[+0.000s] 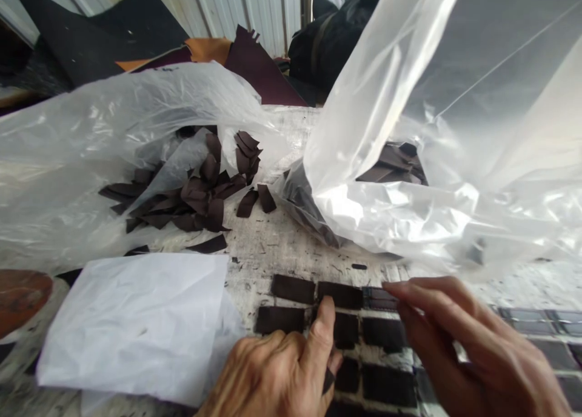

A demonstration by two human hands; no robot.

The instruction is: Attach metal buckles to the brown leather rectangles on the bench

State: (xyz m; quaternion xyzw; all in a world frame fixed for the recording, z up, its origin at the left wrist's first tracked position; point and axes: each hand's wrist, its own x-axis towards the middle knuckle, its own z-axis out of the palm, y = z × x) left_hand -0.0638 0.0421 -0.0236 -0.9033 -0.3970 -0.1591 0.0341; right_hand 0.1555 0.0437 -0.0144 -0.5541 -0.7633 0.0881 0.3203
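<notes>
Rows of dark brown leather rectangles (345, 344) lie side by side on the scarred, paint-stained worktable (273, 247). My left hand (273, 374) is at the bottom centre, its thumb pressing down on one rectangle. A small dark leather piece (328, 380) shows between its thumb and fingers. My right hand (468, 344) comes in from the lower right, with its fingertips on the edge of a rectangle (379, 299). The thumb of that hand is hidden. A loose pile of dark leather offcuts (191, 199) lies on clear plastic sheeting further up.
A clear plastic bag (386, 162) stands at the right with dark leather pieces inside. A crumpled white sheet (131, 326) lies left of my hands. An orange-brown round object (18, 299) sits at the left edge. Large leather hides (254, 65) are heaped behind the table, before a corrugated wall.
</notes>
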